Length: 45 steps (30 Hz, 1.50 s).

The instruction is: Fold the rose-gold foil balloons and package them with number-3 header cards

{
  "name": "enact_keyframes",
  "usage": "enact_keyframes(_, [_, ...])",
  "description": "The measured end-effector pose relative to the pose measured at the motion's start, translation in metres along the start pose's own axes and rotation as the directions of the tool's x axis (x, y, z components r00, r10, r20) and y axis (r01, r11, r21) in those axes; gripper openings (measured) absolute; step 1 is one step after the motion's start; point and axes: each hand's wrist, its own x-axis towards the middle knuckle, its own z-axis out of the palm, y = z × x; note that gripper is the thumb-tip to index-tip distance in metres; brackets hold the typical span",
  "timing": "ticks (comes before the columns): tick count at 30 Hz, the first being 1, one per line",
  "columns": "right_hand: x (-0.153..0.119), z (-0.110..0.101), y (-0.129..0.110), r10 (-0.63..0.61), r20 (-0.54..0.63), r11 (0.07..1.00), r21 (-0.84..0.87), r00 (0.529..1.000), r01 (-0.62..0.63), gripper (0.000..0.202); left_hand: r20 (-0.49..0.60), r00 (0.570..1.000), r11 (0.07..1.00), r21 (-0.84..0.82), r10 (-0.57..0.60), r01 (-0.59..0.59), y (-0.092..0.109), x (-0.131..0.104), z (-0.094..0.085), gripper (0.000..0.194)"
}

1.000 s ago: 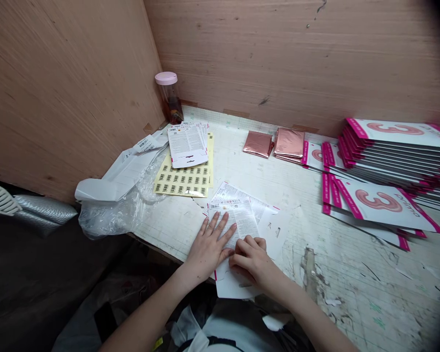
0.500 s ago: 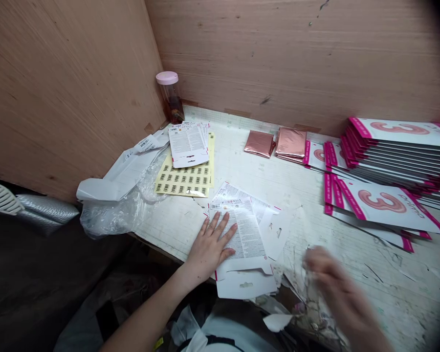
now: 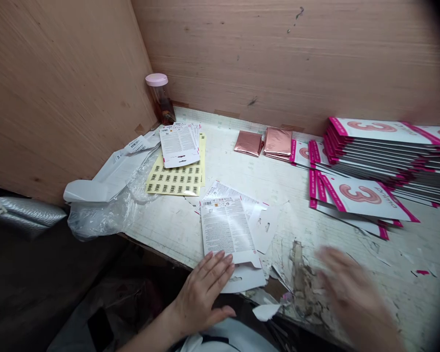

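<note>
My left hand point(image 3: 204, 289) lies with stretched fingers on the lower end of a printed card packet point(image 3: 228, 233), near the flap with the hanging hole. Beneath that packet, fanned to the right, is another white packet point(image 3: 264, 220) with a hanging hole. My right hand point(image 3: 346, 281) is smeared by motion over the table to the right, beside a worn, peeling patch point(image 3: 303, 278) of the tabletop. Its fingers are too blurred to show whether they hold anything.
Yellow barcode sticker sheets point(image 3: 174, 182) lie at left beneath more packets point(image 3: 179, 145), near a pink-lidded jar point(image 3: 161, 100) and crumpled plastic point(image 3: 102, 215). Folded pink foil packs point(image 3: 278, 141) stand at the back. Pink-edged packets point(image 3: 363, 193) marked 3 are piled at right.
My left hand has slid down from the packet's middle to its lower flap, thumb now spread. My right hand stays blurred on the right. The whole view has shifted slightly.
</note>
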Motion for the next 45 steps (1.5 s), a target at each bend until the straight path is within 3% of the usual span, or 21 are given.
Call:
enact_keyframes(2, [0.008,0.029,-0.029,-0.258,0.185,0.964,0.112,0.948,0.240,0.045,-0.025,1.000,1.000,0.030,0.002,-0.001,0.001,-0.012,0.003,0.055])
enact_keyframes(4, [0.012,0.056,-0.053,-0.389,0.279,0.918,0.204,0.878,0.341,0.048,-0.062,0.998,1.000,0.006,-0.016,0.016,-0.003,-0.019,0.004,0.038])
enact_keyframes(7, [0.012,0.074,-0.067,-0.401,0.247,0.913,0.192,0.882,0.361,0.046,-0.115,0.993,0.997,-0.067,-0.031,0.023,-0.011,-0.018,0.002,0.030])
enact_keyframes(10, [0.016,0.072,-0.066,-0.408,0.221,0.912,0.152,0.886,0.382,0.036,-0.152,0.984,0.984,-0.164,-0.096,0.071,-0.012,-0.013,0.000,0.028])
enact_keyframes(13, [0.028,0.067,-0.068,-0.420,0.211,0.904,0.181,0.883,0.386,0.024,-0.151,0.960,0.943,-0.274,-0.238,0.190,-0.008,-0.008,-0.001,0.021])
enact_keyframes(15, [0.036,0.068,-0.071,-0.363,0.217,0.911,0.288,0.906,0.296,0.020,-0.141,0.933,0.914,-0.294,-0.331,0.279,-0.007,-0.006,-0.002,0.018])
enact_keyframes(18, [0.043,0.075,-0.075,-0.178,0.254,0.908,0.415,0.951,0.059,0.018,-0.086,0.877,0.859,-0.270,-0.472,0.436,-0.010,-0.002,-0.004,0.018])
enact_keyframes(21, [0.042,0.084,-0.076,0.033,0.289,0.915,0.376,0.957,-0.145,0.011,-0.003,0.771,0.752,-0.221,-0.637,0.621,-0.017,0.007,-0.009,0.006])
enact_keyframes(24, [0.040,0.090,-0.078,0.215,0.258,0.913,0.288,0.942,-0.288,0.015,0.115,0.638,0.628,-0.109,-0.762,0.770,-0.024,0.017,-0.014,0.028])
enact_keyframes(25, [0.040,0.091,-0.079,0.234,0.230,0.920,0.263,0.945,-0.292,0.018,0.121,0.623,0.619,-0.070,-0.773,0.782,-0.025,0.019,-0.015,0.032])
enact_keyframes(26, [0.040,0.092,-0.081,0.228,0.198,0.933,0.236,0.953,-0.272,0.020,0.091,0.647,0.646,-0.038,-0.757,0.762,-0.025,0.020,-0.015,0.033])
enact_keyframes(27, [0.039,0.092,-0.083,0.208,0.163,0.950,0.203,0.965,-0.239,0.021,0.037,0.713,0.714,-0.010,-0.700,0.700,-0.023,0.020,-0.014,0.033])
enact_keyframes(29, [0.038,0.093,-0.085,0.132,0.105,0.981,0.130,0.986,-0.145,0.016,-0.045,0.898,0.897,0.045,-0.439,0.441,-0.018,0.016,-0.008,0.034])
enact_keyframes(30, [0.037,0.093,-0.086,0.071,0.090,0.992,0.100,0.993,-0.080,0.014,-0.040,0.959,0.957,0.067,-0.280,0.282,-0.016,0.014,-0.005,0.038])
enact_keyframes(31, [0.034,0.093,-0.084,-0.005,0.086,0.997,0.083,0.996,-0.002,0.015,0.001,0.989,0.986,0.079,-0.149,0.149,-0.014,0.011,-0.002,0.043])
enact_keyframes(32, [0.032,0.092,-0.082,-0.094,0.095,0.993,0.079,0.991,0.087,0.021,0.060,0.996,0.995,0.077,-0.067,0.062,-0.013,0.008,0.001,0.047])
enact_keyframes(34, [0.025,0.090,-0.073,-0.257,0.138,0.966,0.074,0.957,0.249,0.034,0.161,0.986,0.997,0.068,-0.033,0.022,-0.013,0.003,0.005,0.051])
enact_keyframes(37, [0.015,0.082,-0.061,-0.342,0.206,0.938,0.014,0.917,0.347,0.044,0.206,0.978,1.000,0.027,-0.015,0.009,-0.018,-0.002,0.004,0.048])
enact_keyframes(41, [0.010,0.070,-0.064,-0.401,0.147,0.916,0.028,0.904,0.401,0.041,-0.026,0.998,0.998,0.001,0.064,-0.064,-0.023,-0.012,0.002,0.034])
enact_keyframes(45, [0.019,0.060,-0.085,-0.534,0.097,0.846,0.050,0.840,0.531,0.033,-0.154,0.963,0.973,-0.024,0.221,-0.227,-0.022,-0.022,-0.005,0.030])
